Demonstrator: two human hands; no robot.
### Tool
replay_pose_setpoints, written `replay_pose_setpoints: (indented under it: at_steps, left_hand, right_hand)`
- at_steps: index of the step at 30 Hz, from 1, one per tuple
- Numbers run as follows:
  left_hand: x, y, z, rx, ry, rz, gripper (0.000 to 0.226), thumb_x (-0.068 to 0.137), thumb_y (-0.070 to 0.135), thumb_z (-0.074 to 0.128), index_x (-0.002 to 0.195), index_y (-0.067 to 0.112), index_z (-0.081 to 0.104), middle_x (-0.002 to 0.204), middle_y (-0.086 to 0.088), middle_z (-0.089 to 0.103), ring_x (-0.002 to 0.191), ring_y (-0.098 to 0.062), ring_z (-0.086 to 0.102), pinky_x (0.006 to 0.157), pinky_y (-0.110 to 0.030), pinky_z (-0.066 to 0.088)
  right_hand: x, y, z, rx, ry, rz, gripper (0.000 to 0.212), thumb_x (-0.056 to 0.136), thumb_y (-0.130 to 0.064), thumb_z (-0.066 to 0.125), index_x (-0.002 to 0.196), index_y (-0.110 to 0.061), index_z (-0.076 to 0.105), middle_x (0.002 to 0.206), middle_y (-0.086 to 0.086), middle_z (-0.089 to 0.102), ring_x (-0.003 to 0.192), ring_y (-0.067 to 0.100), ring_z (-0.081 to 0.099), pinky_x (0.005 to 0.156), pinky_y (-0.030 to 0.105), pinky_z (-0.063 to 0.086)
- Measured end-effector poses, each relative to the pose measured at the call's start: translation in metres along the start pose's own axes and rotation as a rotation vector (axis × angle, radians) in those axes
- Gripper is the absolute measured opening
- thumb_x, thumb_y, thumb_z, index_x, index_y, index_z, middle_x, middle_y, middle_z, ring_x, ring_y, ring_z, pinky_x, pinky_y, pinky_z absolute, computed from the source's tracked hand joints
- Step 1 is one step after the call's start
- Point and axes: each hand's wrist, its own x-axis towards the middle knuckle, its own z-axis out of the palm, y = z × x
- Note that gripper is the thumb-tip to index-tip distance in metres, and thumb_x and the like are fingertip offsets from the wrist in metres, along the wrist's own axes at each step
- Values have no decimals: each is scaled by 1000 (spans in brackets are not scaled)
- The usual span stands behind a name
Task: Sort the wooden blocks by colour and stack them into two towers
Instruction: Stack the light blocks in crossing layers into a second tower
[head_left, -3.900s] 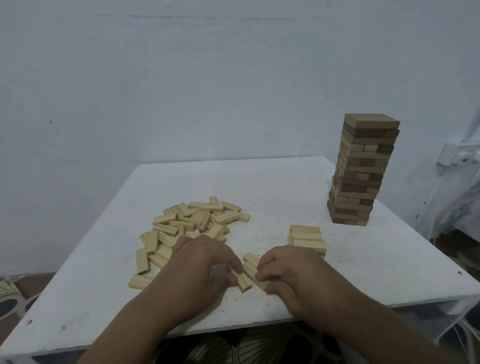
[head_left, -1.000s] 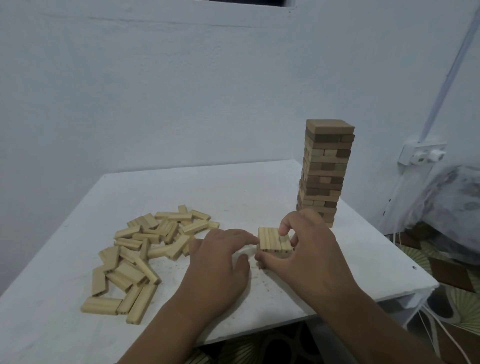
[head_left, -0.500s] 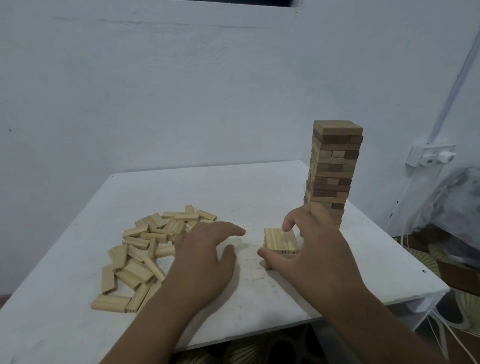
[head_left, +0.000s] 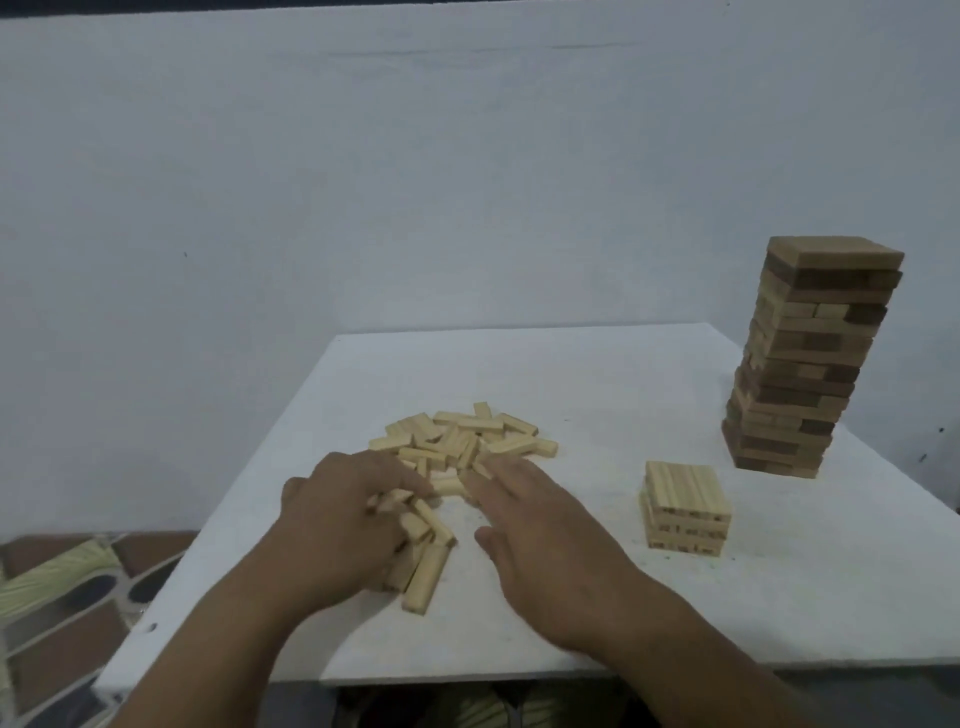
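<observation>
From my head camera, I look down on a white tabletop (head_left: 571, 374) set against a pale wall. My left hand (head_left: 345, 525) lies over the near edge of a loose pile of light blocks (head_left: 462, 441), its fingers curled down among several of them; I cannot tell whether it is closed on any single block. A few more light blocks (head_left: 423, 571) lie just under and beside that hand, one long block pointing toward me. My right hand (head_left: 540, 530) is flat and spread, fingers apart, holding nothing, its fingertips touching the near right side of the pile. To the right of my right hand, clear of it, stands a short stack of light blocks (head_left: 685, 506), a few layers high, squarely built. Farther back, near the right edge of the tabletop, rises a tall tower of dark blocks (head_left: 810, 358), mostly brown with some paler pieces showing in its layers, well apart from both hands. Patterned floor (head_left: 62, 587) shows at the lower left, beyond the tabletop.
</observation>
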Motion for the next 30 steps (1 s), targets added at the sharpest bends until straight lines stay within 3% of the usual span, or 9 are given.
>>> replay_pose_setpoints:
  at_steps: [2,4,8,14,16,19,22,27,30]
  left_hand:
    - [1,-7,2,32,-18,51,31,89,20,60,90,50,69,112,32,58,115,-2,44,105,-43,31]
    - [2,-10,6,53,-7,86,29,93,24,56,89,50,69,111,34,57,117,0,43,104,-43,30]
    - [5,-11,11,34,48,126,29,89,16,61,87,44,71,105,32,61,112,6,45,103,-40,29]
    - [6,0,27,102,-22,306,33,89,16,66,87,48,76,97,29,64,105,4,47,95,-36,36]
    - [6,4,32,20,-23,339,32,85,10,69,90,40,77,89,22,69,92,1,57,86,-25,47]
    - [5,11,39,-93,-42,324,27,83,10,72,92,35,77,84,19,70,88,3,61,74,-9,45]
    - [4,17,50,-112,-71,417,22,82,15,74,89,36,77,81,23,68,89,2,60,74,-9,44]
    - [3,28,63,-191,-57,479,18,81,19,77,91,33,74,92,19,69,90,-1,63,81,-27,54]
    - [5,35,68,-156,-20,450,15,81,25,77,91,35,74,93,22,66,89,6,56,77,-14,43]
  right_hand:
    - [4,0,4,-14,6,-18,51,106,-33,35,155,-32,19,163,-12,10,150,11,4,121,31,12]
    - [3,1,5,20,52,-20,44,104,-32,41,147,-31,36,154,-14,26,144,10,19,116,30,28]
    - [-5,4,1,54,133,-25,19,98,-36,52,115,-31,56,112,-23,42,106,-1,41,87,21,43]
    - [-18,3,-7,53,101,-44,31,99,-36,49,129,-36,55,118,-17,48,115,4,37,90,22,41]
    - [-22,4,-8,23,91,-36,30,99,-38,49,126,-34,61,115,-15,49,114,6,37,87,22,41]
    - [-29,7,-12,16,94,-6,29,97,-37,50,120,-31,66,111,-16,51,109,4,39,86,22,43]
    - [-42,15,-19,-4,81,38,27,91,-36,51,107,-28,70,103,-15,55,99,2,43,83,25,46]
    - [-59,25,-32,17,66,77,26,88,-39,57,104,-26,72,102,-20,63,97,1,50,88,23,48]
    - [-64,27,-37,37,56,75,25,90,-39,59,106,-28,74,105,-21,64,97,-1,52,89,22,47]
